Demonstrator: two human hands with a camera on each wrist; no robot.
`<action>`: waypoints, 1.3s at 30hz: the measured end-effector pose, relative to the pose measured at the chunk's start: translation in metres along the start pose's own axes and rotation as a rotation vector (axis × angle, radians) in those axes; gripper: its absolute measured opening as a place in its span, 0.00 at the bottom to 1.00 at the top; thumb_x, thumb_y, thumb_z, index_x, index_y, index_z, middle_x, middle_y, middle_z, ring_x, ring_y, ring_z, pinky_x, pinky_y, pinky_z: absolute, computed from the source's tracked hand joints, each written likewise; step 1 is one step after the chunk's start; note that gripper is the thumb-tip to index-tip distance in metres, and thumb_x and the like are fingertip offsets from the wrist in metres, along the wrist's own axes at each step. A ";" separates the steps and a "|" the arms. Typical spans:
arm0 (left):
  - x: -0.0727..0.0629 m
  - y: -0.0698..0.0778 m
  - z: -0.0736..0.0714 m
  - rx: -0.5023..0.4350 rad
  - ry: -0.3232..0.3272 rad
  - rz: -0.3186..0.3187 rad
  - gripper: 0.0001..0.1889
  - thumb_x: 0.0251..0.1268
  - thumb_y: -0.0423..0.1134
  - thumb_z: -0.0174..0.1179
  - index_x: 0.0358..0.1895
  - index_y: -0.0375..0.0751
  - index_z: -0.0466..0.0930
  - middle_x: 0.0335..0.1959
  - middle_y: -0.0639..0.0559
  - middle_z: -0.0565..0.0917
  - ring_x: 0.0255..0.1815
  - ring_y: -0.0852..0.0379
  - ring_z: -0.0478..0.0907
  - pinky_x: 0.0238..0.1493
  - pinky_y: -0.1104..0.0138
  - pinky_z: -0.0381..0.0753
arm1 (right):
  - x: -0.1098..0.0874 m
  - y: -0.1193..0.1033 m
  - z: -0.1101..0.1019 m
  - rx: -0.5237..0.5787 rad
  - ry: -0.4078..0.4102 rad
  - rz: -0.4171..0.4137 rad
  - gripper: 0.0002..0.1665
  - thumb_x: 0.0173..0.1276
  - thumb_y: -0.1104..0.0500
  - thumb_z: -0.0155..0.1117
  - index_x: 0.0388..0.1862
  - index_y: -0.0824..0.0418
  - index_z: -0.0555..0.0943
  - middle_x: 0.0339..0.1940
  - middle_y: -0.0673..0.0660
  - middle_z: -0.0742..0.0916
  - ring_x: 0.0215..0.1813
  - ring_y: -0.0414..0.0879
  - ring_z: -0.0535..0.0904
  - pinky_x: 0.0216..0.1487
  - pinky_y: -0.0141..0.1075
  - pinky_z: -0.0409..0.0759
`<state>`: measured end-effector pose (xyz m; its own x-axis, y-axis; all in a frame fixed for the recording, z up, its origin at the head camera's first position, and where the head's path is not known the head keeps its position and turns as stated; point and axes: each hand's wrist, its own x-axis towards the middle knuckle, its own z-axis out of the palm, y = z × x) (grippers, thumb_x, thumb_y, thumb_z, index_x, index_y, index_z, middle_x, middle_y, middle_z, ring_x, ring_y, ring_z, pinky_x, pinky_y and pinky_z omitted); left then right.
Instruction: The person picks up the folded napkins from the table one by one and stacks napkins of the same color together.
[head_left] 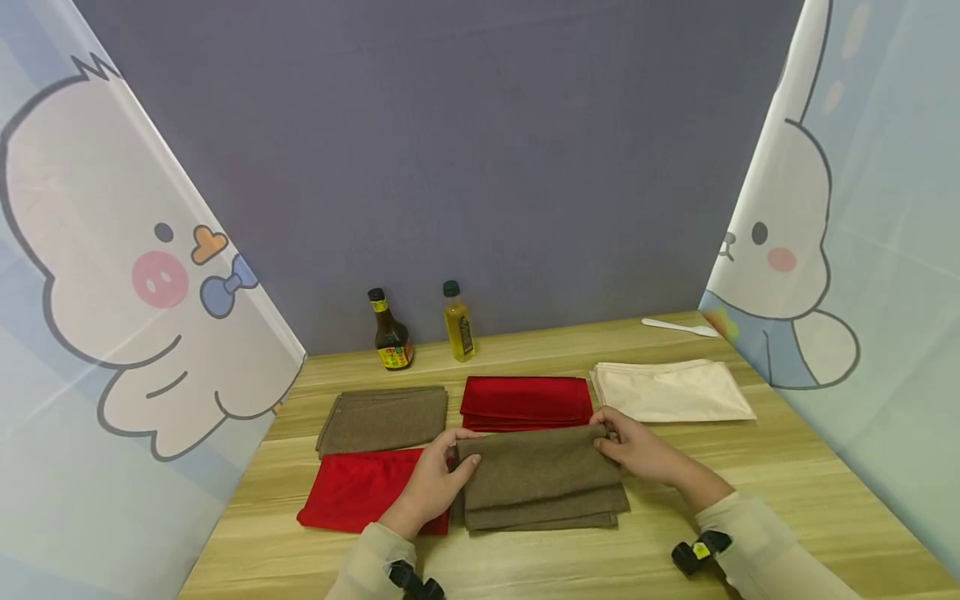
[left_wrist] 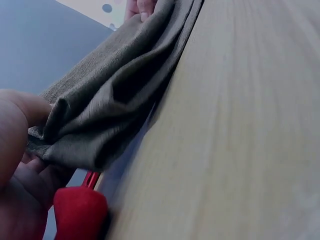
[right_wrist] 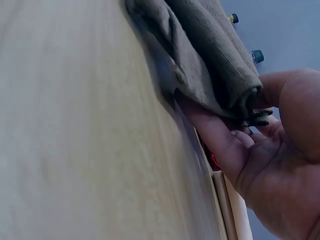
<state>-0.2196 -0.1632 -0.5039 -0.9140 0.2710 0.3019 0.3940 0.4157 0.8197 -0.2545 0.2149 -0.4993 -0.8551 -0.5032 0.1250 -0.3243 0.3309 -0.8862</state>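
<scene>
Two brown cloths (head_left: 543, 475) (head_left: 390, 419), two red cloths (head_left: 363, 490) (head_left: 525, 398) and one cream cloth (head_left: 671, 392) make five folded bundles on one desk (head_left: 787, 467), seen from where I stand; the layers in each are beyond my counting. One dark bottle (head_left: 392, 337) and one yellow bottle (head_left: 457, 327) make two, with one white utensil (head_left: 678, 327). One left grip (head_left: 435, 482) and one right grip (head_left: 643, 450) form a pair, alongside two black wrist straps (head_left: 408, 577) (head_left: 699, 552) and two cartoon figures (head_left: 97, 275) (head_left: 795, 267).
</scene>
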 end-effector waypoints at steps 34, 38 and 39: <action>0.003 -0.007 -0.008 -0.377 -0.101 -0.112 0.41 0.71 0.30 0.69 0.80 0.49 0.56 0.81 0.40 0.59 0.38 0.55 0.80 0.39 0.68 0.80 | 0.004 0.000 0.002 0.174 0.101 -0.077 0.40 0.71 0.69 0.70 0.78 0.61 0.65 0.59 0.70 0.76 0.53 0.51 0.81 0.48 0.36 0.84; 0.003 -0.004 -0.009 -0.445 -0.114 -0.092 0.42 0.70 0.28 0.69 0.80 0.54 0.57 0.80 0.39 0.59 0.48 0.46 0.85 0.45 0.63 0.85 | 0.004 0.001 0.000 0.213 0.081 -0.078 0.40 0.71 0.68 0.70 0.78 0.63 0.65 0.61 0.72 0.77 0.58 0.58 0.81 0.51 0.38 0.84; 0.003 -0.004 -0.009 -0.462 -0.118 -0.084 0.42 0.70 0.27 0.68 0.80 0.54 0.58 0.79 0.39 0.60 0.51 0.45 0.85 0.46 0.62 0.86 | 0.005 0.002 0.000 0.218 0.083 -0.077 0.39 0.71 0.68 0.70 0.78 0.64 0.65 0.62 0.73 0.77 0.60 0.60 0.80 0.52 0.38 0.84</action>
<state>-0.2249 -0.1720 -0.5022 -0.9130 0.3609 0.1901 0.2107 0.0183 0.9774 -0.2589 0.2131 -0.5001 -0.8645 -0.4501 0.2236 -0.3019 0.1093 -0.9471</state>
